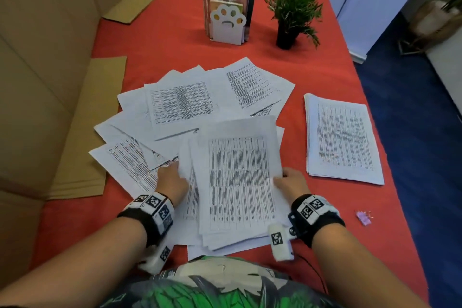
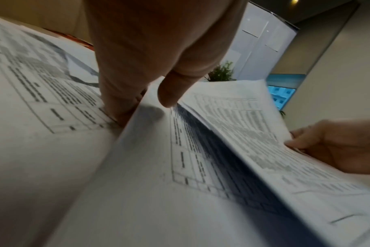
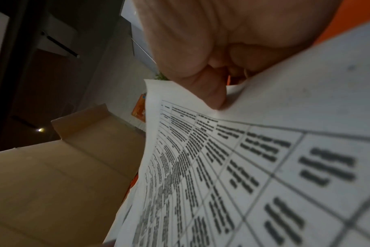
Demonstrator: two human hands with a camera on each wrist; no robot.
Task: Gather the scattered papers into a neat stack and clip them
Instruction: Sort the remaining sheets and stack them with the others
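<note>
Both hands' fingers pinching papers

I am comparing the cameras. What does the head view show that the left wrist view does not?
Only the head view shows the neat white paper stack at the right, the small purple binder clip and the red tablecloth. Only the left wrist view shows the left thumb over a lifted sheet's edge. Both show the right hand gripping the gathered printed papers, and the green potted plant.
</note>
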